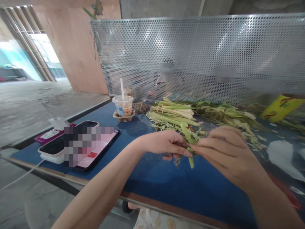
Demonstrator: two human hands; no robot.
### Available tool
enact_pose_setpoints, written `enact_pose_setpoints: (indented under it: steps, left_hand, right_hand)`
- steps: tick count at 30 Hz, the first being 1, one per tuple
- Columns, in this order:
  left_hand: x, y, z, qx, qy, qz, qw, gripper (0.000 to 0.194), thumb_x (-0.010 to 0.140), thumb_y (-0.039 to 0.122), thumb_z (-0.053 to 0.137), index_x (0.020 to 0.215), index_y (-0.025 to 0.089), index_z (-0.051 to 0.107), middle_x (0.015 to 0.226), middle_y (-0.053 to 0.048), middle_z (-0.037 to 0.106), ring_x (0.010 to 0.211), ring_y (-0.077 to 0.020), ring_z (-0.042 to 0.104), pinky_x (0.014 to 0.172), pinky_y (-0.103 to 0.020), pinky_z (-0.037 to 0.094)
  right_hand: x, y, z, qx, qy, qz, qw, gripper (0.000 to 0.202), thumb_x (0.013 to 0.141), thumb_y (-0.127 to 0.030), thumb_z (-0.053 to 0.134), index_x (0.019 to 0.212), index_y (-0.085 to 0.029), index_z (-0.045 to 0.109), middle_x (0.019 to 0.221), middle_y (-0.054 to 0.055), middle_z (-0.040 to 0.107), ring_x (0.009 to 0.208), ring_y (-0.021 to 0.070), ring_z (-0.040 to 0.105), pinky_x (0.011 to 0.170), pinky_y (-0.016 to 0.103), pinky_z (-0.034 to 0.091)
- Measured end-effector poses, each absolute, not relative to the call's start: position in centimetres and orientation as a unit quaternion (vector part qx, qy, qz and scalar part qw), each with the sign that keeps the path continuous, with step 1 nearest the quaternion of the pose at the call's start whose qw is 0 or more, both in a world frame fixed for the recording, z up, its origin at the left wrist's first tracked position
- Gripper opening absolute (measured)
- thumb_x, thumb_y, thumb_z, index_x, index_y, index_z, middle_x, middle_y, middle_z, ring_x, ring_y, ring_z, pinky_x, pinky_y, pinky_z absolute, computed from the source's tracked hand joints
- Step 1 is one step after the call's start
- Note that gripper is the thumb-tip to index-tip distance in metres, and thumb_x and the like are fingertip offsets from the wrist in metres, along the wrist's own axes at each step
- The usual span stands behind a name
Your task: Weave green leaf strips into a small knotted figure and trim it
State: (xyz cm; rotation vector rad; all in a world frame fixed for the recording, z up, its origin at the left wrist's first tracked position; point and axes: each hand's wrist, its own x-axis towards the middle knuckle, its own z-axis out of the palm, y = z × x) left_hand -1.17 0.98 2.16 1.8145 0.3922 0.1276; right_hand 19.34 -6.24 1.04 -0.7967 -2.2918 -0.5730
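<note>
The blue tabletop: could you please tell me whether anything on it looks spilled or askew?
Loose green scraps lie strewn beside the right hand, untidy against the neater stalk pile; the drink cup stands upright.

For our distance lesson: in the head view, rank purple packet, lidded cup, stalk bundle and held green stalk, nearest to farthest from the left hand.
From the left hand:
1. Green stalk, held by it.
2. Stalk bundle, just beyond.
3. Lidded cup, beyond and left.
4. Purple packet, far left.
</note>
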Motion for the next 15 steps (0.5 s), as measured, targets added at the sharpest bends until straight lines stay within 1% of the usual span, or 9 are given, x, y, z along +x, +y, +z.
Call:
enact_pose_setpoints:
  steps: [3, 6, 9, 12, 15]
  left_hand:
    - [-1.1, 0.8, 2.5, 0.774, 0.168, 0.053, 0.609, 0.033, 0.078, 0.042, 0.060, 0.065, 0.013, 0.049, 0.057, 0.007, 0.042, 0.040, -0.0018, 0.041, 0.039, -0.017, 0.032]
    - [-1.1, 0.6, 2.7, 0.757, 0.157, 0.045, 0.633, 0.030, 0.077, 0.039, 0.061, 0.067, 0.013, 0.051, 0.058, 0.006, 0.043, 0.041, -0.0018, 0.041, 0.039, -0.017, 0.032]
    - [-1.2, 0.5, 2.7, 0.751, 0.147, 0.036, 0.643, 0.031, 0.077, 0.038, 0.061, 0.064, 0.013, 0.050, 0.058, 0.006, 0.043, 0.041, -0.0017, 0.041, 0.040, -0.017, 0.032]
    - [-1.2, 0.5, 2.7, 0.765, 0.162, 0.046, 0.622, 0.032, 0.077, 0.040, 0.061, 0.064, 0.013, 0.049, 0.058, 0.006, 0.045, 0.042, -0.0020, 0.041, 0.041, -0.018, 0.032]
    - [-1.1, 0.4, 2.8, 0.792, 0.195, 0.071, 0.574, 0.030, 0.077, 0.042, 0.060, 0.070, 0.014, 0.051, 0.058, 0.006, 0.047, 0.045, -0.0031, 0.041, 0.044, -0.018, 0.033]
  right_hand:
    - [19.0, -6.3, 1.0, -0.319, -0.851, -0.218, 0.355, 0.019, 0.079, -0.011, 0.059, 0.090, -0.026, 0.062, 0.081, 0.000, 0.067, 0.084, 0.0195, 0.054, 0.083, 0.041, 0.037]
    - [18.6, -6.4, 1.2, -0.309, -0.850, -0.165, 0.393, 0.016, 0.077, -0.011, 0.061, 0.084, -0.025, 0.064, 0.076, 0.001, 0.067, 0.081, 0.0196, 0.054, 0.079, 0.041, 0.039]
    - [18.1, -6.5, 1.2, -0.316, -0.839, -0.126, 0.424, 0.014, 0.076, -0.011, 0.062, 0.077, -0.025, 0.064, 0.072, 0.001, 0.067, 0.079, 0.0198, 0.055, 0.076, 0.041, 0.040]
    - [17.6, -6.3, 0.9, -0.354, -0.812, -0.127, 0.447, 0.012, 0.075, -0.013, 0.063, 0.073, -0.025, 0.063, 0.070, 0.000, 0.066, 0.079, 0.0201, 0.056, 0.076, 0.040, 0.040]
    - [17.4, -6.0, 0.5, -0.387, -0.792, -0.115, 0.457, 0.010, 0.076, -0.016, 0.063, 0.071, -0.025, 0.061, 0.070, 0.001, 0.064, 0.081, 0.0205, 0.056, 0.077, 0.039, 0.042]
